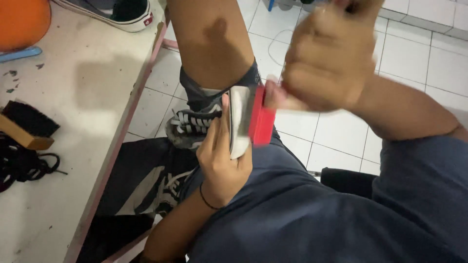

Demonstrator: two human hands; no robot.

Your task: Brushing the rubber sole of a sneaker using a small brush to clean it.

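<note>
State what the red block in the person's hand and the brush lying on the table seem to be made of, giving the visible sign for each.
Red block: probably plastic or rubbery foam; its colour is uniform and matte and its edges squared, though blur leaves this open. Brush on the table: the back looks like bare, light-brown wood; the bristles are dense, black and matte, natural or synthetic unclear.

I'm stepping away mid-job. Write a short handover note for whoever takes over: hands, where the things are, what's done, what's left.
Left hand: closed around the black sneaker over the lap, sole edge turned up.
Right hand: closed on the red block, pressed against the sneaker's white sole edge; the hand is blurred.
On the table to the left: a wooden brush with black bristles, a pile of black laces, and a second sneaker at the far edge.
Done: laces appear to be out of one shoe; the held sneaker is laced.
Left: cannot tell how much of the sole edge is clean; check all round.
</note>
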